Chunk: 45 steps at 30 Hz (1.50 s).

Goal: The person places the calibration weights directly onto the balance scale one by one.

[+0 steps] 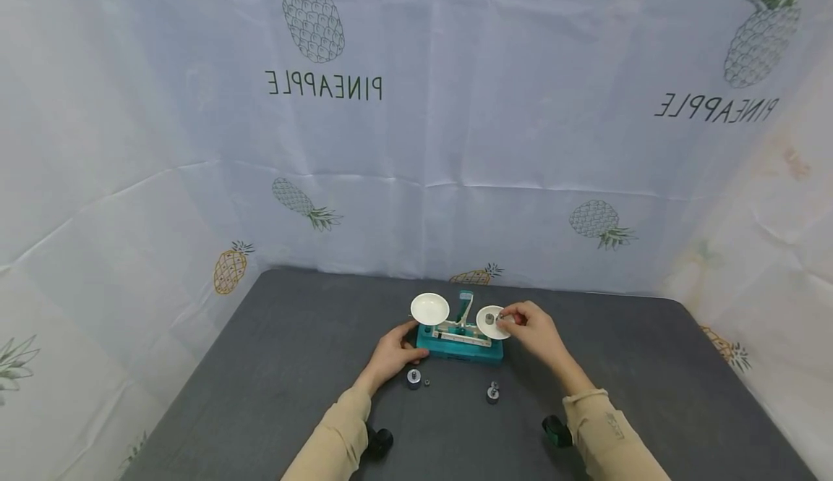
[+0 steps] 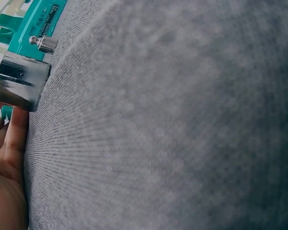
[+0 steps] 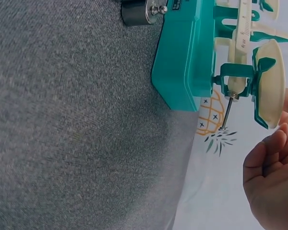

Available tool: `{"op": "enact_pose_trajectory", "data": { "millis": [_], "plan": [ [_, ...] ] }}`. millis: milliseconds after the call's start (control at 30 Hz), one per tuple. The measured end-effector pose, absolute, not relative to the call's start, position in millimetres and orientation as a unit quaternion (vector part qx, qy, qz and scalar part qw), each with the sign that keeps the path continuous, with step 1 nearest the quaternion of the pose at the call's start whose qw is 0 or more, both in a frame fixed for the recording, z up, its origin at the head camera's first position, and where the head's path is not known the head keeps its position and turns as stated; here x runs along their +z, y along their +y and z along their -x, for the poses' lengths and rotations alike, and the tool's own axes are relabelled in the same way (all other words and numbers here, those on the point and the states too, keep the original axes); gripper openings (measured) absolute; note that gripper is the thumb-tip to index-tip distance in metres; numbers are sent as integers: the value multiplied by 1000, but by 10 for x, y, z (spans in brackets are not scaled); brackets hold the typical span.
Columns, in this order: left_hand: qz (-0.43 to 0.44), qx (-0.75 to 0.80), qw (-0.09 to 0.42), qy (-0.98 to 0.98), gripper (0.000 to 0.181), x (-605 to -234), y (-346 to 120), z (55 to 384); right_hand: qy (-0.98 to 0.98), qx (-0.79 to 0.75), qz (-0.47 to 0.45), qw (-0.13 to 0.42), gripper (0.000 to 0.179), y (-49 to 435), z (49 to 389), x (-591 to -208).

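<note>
A balance scale with a teal base (image 1: 458,349) and two white pans stands near the far side of the table. My left hand (image 1: 393,352) holds the base's left end, thumb at the front and fingers further back. Over the right pan (image 1: 484,330), my right hand (image 1: 530,328) pinches a small metal weight (image 1: 500,317). Another metal weight (image 1: 489,318) sits in that pan. The left pan (image 1: 429,309) bears nothing. In the right wrist view, the right hand (image 3: 273,167) has its fingertips at the pan's rim; the pan hides the pinched weight.
Before the scale stand a large metal weight (image 1: 413,379), a tiny one (image 1: 426,382), and further right a metal weight (image 1: 492,396) with a smaller one (image 1: 494,385) behind it. A cloth printed with pineapples (image 1: 455,141) hangs behind the dark table (image 1: 293,365).
</note>
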<state>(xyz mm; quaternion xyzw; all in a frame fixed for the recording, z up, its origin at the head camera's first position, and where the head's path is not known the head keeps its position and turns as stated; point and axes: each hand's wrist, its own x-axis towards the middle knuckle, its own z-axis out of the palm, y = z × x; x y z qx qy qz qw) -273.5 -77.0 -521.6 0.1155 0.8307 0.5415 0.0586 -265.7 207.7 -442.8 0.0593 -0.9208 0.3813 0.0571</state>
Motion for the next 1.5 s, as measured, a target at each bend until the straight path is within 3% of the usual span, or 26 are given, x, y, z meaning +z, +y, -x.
{"op": "enact_pose_trajectory", "data": {
  "millis": [600,1133,1500],
  "plan": [
    [-111,533,60,837,67,-5191,-764,2719,-927,365,-74,42,17,2118,2714,-4423],
    [-117,537,55,834,67,-5178,-760,2732,-923,376,-79,33,25,2139,2731,-4434],
    [-118,542,57,830,66,-5183,-771,2717,-906,402,-92,94,23,2157,2617,-4461]
  ]
}}
